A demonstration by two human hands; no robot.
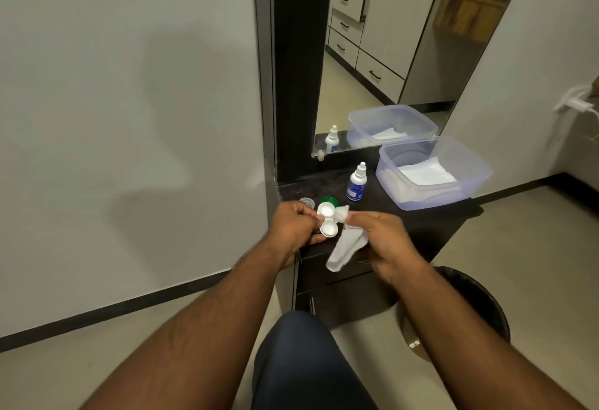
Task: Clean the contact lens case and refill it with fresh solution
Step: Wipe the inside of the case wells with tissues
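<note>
My left hand (296, 225) grips a white contact lens case (327, 221) with both round wells uncapped and facing me. My right hand (381, 236) pinches a white tissue (346, 244); a twisted tip of it points at the upper well, and the rest hangs down. Two loose caps lie on the dark cabinet top (382, 202) just behind the case: a green cap (330, 200) and a clear grey cap (307, 202). A small solution bottle (356, 182) with a white nozzle and blue label stands upright further back.
A clear plastic box (434, 176) holding white tissues sits at the cabinet's right back. A mirror (389, 53) rises behind it. A black bin (479, 306) stands on the floor to the right, and a grey wall (129, 117) fills the left. My knee (301, 361) is below.
</note>
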